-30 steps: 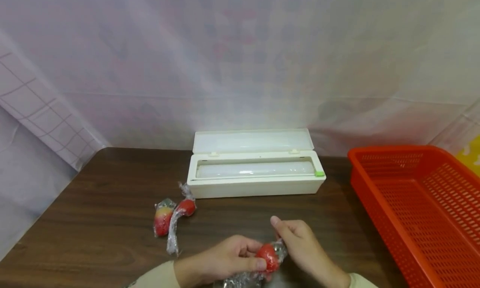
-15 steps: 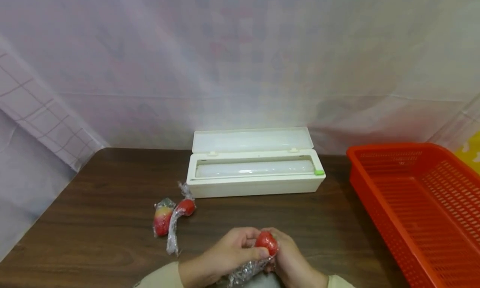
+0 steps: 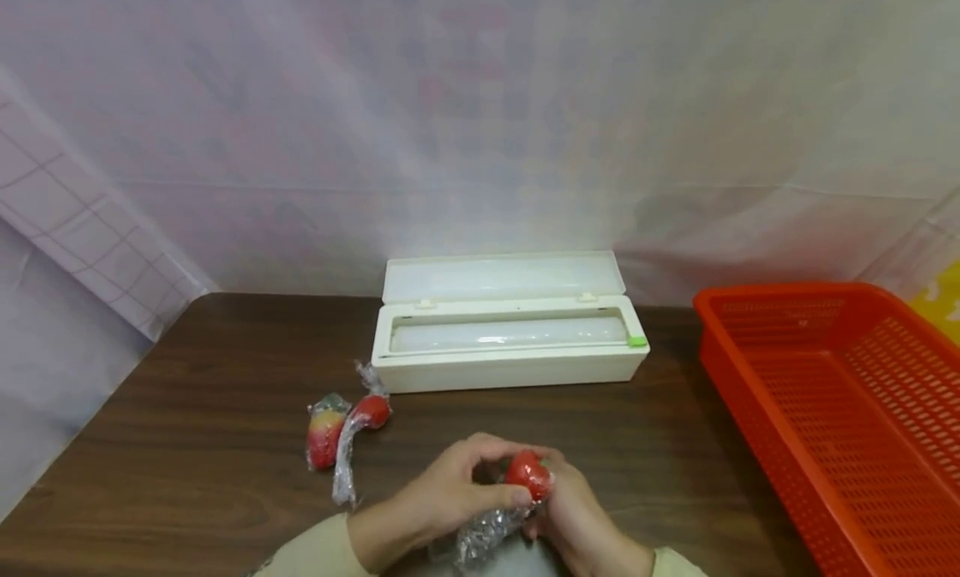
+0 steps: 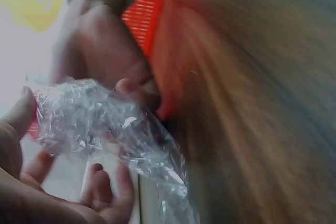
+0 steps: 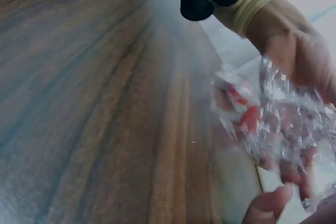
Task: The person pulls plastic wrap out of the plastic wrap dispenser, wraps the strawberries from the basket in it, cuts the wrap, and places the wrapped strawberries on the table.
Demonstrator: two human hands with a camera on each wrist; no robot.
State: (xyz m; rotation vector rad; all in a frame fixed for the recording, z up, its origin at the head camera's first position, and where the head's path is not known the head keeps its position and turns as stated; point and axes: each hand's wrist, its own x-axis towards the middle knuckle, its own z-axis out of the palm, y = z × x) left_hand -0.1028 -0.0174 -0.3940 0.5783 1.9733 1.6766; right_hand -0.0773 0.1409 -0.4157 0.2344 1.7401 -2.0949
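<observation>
In the head view a red fruit (image 3: 527, 474) with a bit of green at its right side sits between my hands at the bottom centre. Loose cling film (image 3: 486, 534) wraps it and hangs below. My left hand (image 3: 444, 492) holds the fruit between thumb and fingers. Close on the right, my right hand (image 3: 581, 510) curls around the film at the green side; its fingers are partly hidden. Crumpled film (image 4: 100, 119) fills much of the left wrist view. The right wrist view shows patches of red through the film (image 5: 294, 114).
Behind the hands stands a white cling film dispenser (image 3: 510, 368), lid raised, roll inside. A red-and-yellow wrapped fruit (image 3: 325, 435) and a red wrapped fruit (image 3: 372, 411) with twisted film ends lie left on the wooden table (image 3: 187, 444). A red basket (image 3: 757, 410) stands at the right.
My right hand has moved left from the film end to close in beside the fruit. The fruit has risen slightly in view and turned, with the green part now less visible.
</observation>
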